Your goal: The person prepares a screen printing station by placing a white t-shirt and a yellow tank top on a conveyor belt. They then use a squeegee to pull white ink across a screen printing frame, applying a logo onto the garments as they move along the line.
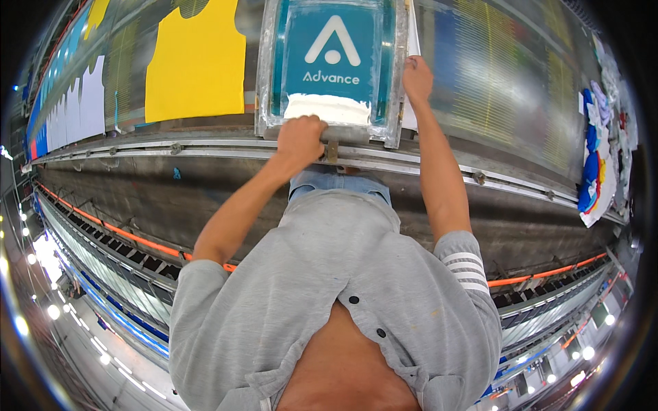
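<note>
A screen printing frame with a metal rim lies in front of me at the top centre. Its teal mesh carries a pale emblem and lettering. Thick white ink is banked along the mesh's near end. My left hand is closed round the frame's near edge, just below the ink. Beside the right rim, my right hand has its fingers curled together against the edge of a white cloth piece, which lies partly under the frame. Its fingertips are hidden, so whether it grips cloth or rim is unclear.
A yellow garment panel lies flat left of the frame, with several white panels farther left. A metal rail runs along the table's near side. Heaped coloured cloth sits at the far right. An orange pipe passes behind me.
</note>
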The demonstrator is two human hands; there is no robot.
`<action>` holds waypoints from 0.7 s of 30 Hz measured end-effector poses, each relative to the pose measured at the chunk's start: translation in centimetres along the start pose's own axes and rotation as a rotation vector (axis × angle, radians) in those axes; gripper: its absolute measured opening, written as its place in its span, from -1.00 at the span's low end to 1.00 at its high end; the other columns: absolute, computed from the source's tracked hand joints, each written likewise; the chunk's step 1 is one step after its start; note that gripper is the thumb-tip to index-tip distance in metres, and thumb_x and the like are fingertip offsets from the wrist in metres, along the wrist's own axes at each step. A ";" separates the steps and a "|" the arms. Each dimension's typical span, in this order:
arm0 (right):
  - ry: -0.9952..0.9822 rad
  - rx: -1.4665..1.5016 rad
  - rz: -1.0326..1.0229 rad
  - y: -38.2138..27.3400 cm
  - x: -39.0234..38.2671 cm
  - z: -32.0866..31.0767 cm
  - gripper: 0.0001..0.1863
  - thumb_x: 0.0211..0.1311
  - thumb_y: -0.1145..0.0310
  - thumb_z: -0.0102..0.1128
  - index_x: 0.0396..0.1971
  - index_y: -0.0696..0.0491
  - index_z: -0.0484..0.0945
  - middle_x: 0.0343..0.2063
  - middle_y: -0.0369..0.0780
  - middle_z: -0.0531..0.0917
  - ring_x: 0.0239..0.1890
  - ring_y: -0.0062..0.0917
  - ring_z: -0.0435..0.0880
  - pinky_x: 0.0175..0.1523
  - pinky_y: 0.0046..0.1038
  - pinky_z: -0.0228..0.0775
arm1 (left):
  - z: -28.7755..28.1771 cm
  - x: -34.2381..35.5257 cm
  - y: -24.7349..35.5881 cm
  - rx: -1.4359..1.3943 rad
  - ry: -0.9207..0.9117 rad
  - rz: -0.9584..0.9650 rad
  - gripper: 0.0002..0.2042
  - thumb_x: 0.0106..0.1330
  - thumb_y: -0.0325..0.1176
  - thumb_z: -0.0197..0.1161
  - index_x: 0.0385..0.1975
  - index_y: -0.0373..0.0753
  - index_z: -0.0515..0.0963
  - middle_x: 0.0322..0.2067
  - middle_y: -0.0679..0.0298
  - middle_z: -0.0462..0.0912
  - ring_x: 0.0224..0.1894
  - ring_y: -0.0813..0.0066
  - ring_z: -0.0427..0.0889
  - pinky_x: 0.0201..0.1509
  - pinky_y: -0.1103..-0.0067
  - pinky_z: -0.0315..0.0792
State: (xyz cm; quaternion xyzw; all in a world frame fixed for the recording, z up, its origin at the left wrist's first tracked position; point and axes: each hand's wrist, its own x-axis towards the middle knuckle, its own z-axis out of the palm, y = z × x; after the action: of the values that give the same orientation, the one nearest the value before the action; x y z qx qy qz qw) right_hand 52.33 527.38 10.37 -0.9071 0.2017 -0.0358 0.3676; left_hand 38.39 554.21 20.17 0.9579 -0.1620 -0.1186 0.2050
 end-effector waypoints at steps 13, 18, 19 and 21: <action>0.045 0.074 -0.021 1.2 0.6 1.5 -0.73 0.22 0.18 0.07 -0.20 -0.03 0.63 -0.32 -0.07 0.69 -0.21 -0.15 0.66 -0.08 -0.25 0.43 | -1.6 16.3 -4.7 0.094 -0.829 -0.140 -0.63 -0.32 -0.53 0.32 -0.35 -0.40 0.64 -0.26 -0.16 0.65 -0.14 -0.13 0.63 -0.19 0.17 0.48; 0.067 0.069 0.039 -0.5 -0.4 0.0 -0.70 0.22 0.14 0.09 -0.20 0.01 0.63 -0.41 -0.05 0.68 -0.30 -0.14 0.66 -0.14 -0.21 0.43 | -6.5 20.4 -5.4 0.150 -0.890 -0.070 -0.49 -0.42 -0.58 0.33 -0.25 -0.36 0.66 -0.18 -0.16 0.63 -0.08 -0.11 0.60 -0.17 0.18 0.47; 0.091 0.061 -0.002 -0.4 -0.3 -0.1 -0.70 0.22 0.14 0.09 -0.20 0.00 0.63 -0.43 -0.05 0.67 -0.31 -0.14 0.66 -0.14 -0.21 0.43 | -7.2 21.3 -5.6 0.122 -0.806 -0.085 -0.50 -0.43 -0.58 0.32 -0.26 -0.35 0.67 -0.17 -0.16 0.63 -0.08 -0.11 0.60 -0.16 0.19 0.47; 0.152 0.040 -0.084 0.3 -0.3 0.9 -0.69 0.22 0.12 0.09 -0.19 0.00 0.63 -0.47 -0.05 0.66 -0.35 -0.13 0.65 -0.15 -0.21 0.43 | -9.1 23.2 -6.4 0.062 -0.634 -0.100 -0.50 -0.45 -0.58 0.32 -0.28 -0.35 0.67 -0.17 -0.16 0.63 -0.09 -0.12 0.60 -0.16 0.20 0.48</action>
State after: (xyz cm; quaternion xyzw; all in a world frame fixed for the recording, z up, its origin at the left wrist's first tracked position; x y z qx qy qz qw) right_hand 52.18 527.91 9.56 -0.9018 0.1901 -0.1242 0.3677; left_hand 64.03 554.62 21.73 0.8858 -0.1743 -0.4161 0.1089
